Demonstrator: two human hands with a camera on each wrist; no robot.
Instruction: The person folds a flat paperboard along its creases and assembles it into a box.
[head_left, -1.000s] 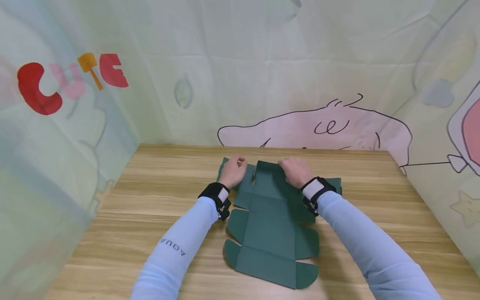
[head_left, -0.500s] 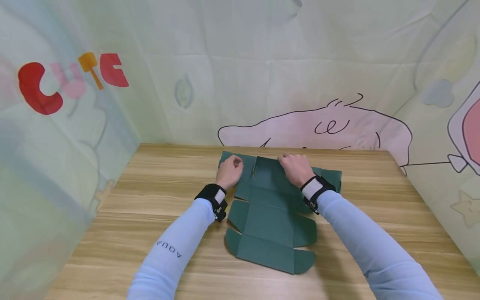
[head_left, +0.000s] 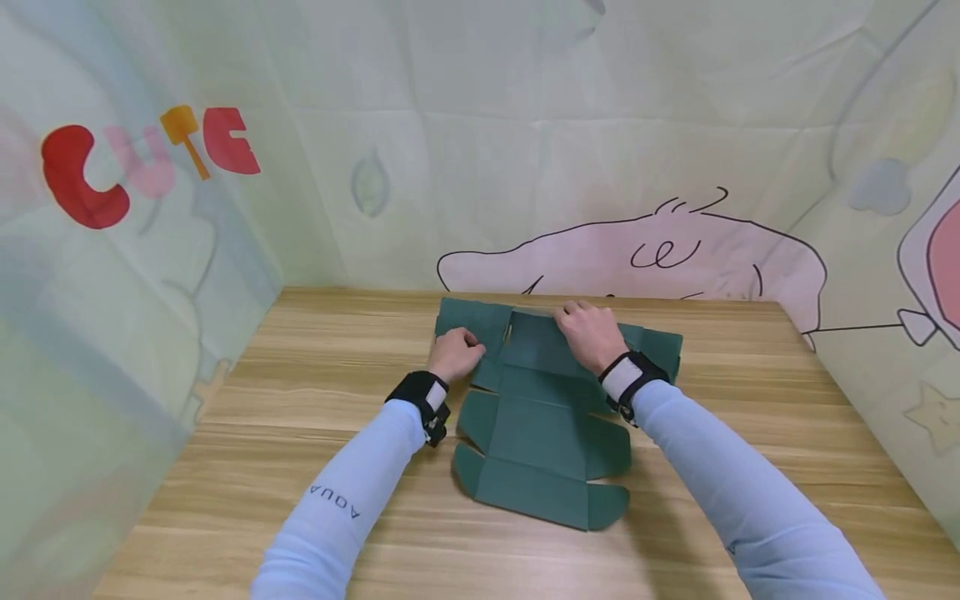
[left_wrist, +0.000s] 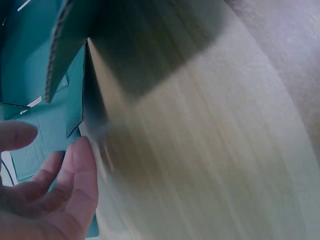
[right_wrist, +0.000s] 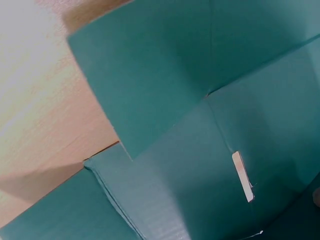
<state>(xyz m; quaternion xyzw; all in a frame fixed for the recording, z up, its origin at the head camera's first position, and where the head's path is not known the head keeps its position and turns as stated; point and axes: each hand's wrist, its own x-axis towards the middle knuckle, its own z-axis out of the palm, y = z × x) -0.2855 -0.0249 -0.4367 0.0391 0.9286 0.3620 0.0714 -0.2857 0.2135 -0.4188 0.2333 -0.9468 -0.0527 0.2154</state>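
A dark green cardboard box (head_left: pixel 536 433), unfolded with side flaps and creases, lies on the table. Over its left flap is my left hand (head_left: pixel 453 356); in the left wrist view the thumb stands apart from the bent fingers (left_wrist: pixel 82 175), which are beside the cardboard's edge. My right hand (head_left: pixel 592 337) grips the far edge of the middle panel, its fingertips partly hidden. Green panels (right_wrist: pixel 145 75) with a narrow slot fill most of the right wrist view, where only a bit of a fingertip shows at the right edge.
The wooden table (head_left: pixel 337 350) extends around the cardboard. A printed cloth backdrop (head_left: pixel 480 150) hangs behind the table and at both sides. Each wrist wears a black strap with a camera.
The cardboard has shifted away from me, toward the table's far edge, and its far flaps show more. My left hand has moved lower on the left flap; the right has gone slightly farther back.
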